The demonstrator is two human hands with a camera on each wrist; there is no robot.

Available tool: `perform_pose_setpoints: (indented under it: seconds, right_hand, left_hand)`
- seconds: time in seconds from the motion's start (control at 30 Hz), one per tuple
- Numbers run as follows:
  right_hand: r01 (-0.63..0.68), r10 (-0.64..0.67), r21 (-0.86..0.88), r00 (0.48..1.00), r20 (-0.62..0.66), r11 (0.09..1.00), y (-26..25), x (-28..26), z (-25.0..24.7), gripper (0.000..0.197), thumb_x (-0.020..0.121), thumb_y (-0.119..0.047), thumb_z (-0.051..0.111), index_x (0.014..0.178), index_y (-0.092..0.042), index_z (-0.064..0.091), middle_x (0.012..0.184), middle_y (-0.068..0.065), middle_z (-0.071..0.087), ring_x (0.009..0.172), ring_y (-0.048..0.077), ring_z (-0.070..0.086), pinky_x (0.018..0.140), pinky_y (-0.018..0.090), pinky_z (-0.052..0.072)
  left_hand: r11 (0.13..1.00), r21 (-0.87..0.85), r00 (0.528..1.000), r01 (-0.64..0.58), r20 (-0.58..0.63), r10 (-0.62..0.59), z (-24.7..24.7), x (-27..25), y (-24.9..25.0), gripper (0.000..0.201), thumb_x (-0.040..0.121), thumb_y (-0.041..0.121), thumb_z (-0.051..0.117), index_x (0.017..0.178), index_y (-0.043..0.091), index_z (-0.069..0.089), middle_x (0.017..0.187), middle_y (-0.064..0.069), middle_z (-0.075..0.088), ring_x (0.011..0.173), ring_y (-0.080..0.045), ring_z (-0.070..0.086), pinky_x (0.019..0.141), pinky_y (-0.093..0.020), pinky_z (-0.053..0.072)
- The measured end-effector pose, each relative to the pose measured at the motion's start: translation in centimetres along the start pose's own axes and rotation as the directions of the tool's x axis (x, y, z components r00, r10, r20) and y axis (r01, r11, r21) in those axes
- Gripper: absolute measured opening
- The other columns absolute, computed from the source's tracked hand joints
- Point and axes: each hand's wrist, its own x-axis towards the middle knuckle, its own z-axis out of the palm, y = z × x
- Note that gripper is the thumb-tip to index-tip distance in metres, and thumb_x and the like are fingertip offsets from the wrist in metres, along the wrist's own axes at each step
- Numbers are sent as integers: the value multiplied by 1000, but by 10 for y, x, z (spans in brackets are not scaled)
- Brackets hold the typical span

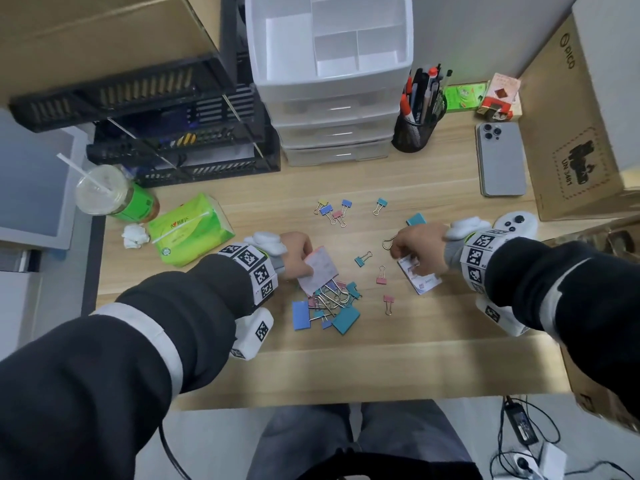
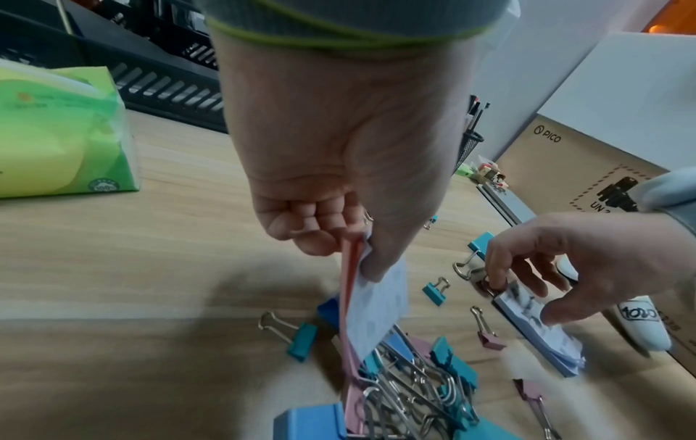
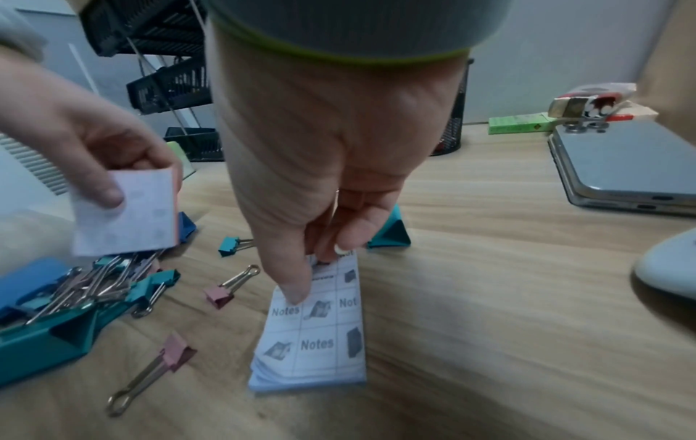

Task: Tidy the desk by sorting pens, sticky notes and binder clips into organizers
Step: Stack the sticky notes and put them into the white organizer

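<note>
My left hand (image 1: 298, 255) pinches a pink-backed sticky note pad (image 1: 320, 270) (image 2: 371, 300) (image 3: 126, 213), lifted and tilted above a heap of binder clips (image 1: 329, 306) (image 2: 406, 387) (image 3: 75, 294). My right hand (image 1: 420, 249) (image 3: 320, 226) grips the far end of a blue "Notes" sticky pad (image 1: 420, 278) (image 3: 314, 333) (image 2: 535, 324) that lies on the desk (image 1: 433, 323). Loose small clips (image 1: 332, 211) lie scattered between and beyond the hands. The white drawer organizer (image 1: 332, 74) stands at the back centre, with a black mesh pen cup (image 1: 417, 128) full of pens to its right.
A green tissue pack (image 1: 190, 228) and a lidded drink cup (image 1: 104, 194) sit at the left. Black stacked trays (image 1: 156, 133) stand back left. A phone (image 1: 501, 159), a white controller (image 1: 516, 225) and a cardboard box (image 1: 581, 126) crowd the right side.
</note>
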Motion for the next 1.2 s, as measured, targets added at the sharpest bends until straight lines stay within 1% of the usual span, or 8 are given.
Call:
perform_pose_setpoints:
  seconds: [0.2,0.33,0.5,0.63,0.77,0.93,1.03,1.2]
  right_hand:
    - [15,-16,-5,969,-248,1000,3,-8,18,34,80,-17,74,113,-25,71,108,-1,69,100,22,66,79,25,45]
    - [-21,15,-58,996,-92,998,0,-8,7,38,83,-24,73,119,-28,61,117,-9,65,104,19,65,85,27,52]
    - [-30,36,-128,998,44,991,-5,-6,0,23,78,-34,75,98,-30,63,97,-8,65,92,20,67,70,28,51]
    - [-61,63,71,998,-24,996,2,-7,-3,17,73,-33,74,77,-25,60,77,-11,64,76,21,66,72,34,57]
    - [45,-30,297,998,-53,954,-4,-15,-31,20,85,-21,73,75,-21,56,73,-6,56,68,17,51,69,30,44]
    - [220,-51,644,961,-270,733,-35,-16,-65,16,87,-7,72,95,-20,72,81,2,73,71,12,64,75,29,56]
    - [283,16,709,923,-384,646,-56,-7,-79,16,84,-6,75,92,-19,73,90,11,77,78,17,69,83,35,60]
    - [296,96,649,862,-497,701,-76,-1,-91,13,84,-14,75,95,-20,75,83,-8,70,70,5,62,74,26,53]
  left_hand:
    - [990,-137,999,-40,16,43,-4,0,-1,22,86,2,57,106,1,65,91,-9,63,80,-25,55,68,-30,43]
    - [955,-291,998,-55,-28,49,-4,0,-1,27,89,4,54,112,11,67,103,-10,69,93,-28,64,77,-36,50]
    - [909,-405,993,-98,-103,61,-7,-2,1,25,100,21,55,114,8,71,104,-6,70,95,-21,63,80,-29,47]
    - [908,-410,991,-91,-126,42,-15,-6,4,26,100,19,54,112,4,71,97,-4,66,88,-19,59,64,-25,43]
    - [925,-369,990,-93,-131,47,-31,-15,11,23,100,14,50,110,5,69,92,-3,63,84,-21,56,58,-23,41]
    - [889,-456,999,-49,-43,33,-43,-25,20,22,104,14,39,112,14,60,73,-1,61,44,-8,58,42,-22,49]
    - [829,-559,999,-33,14,49,-51,-30,28,27,106,15,36,122,11,58,71,-8,66,40,-9,59,38,-22,50]
    - [703,-711,998,-21,24,55,-65,-33,36,24,105,16,36,114,8,57,77,-11,68,49,-19,59,43,-27,52]
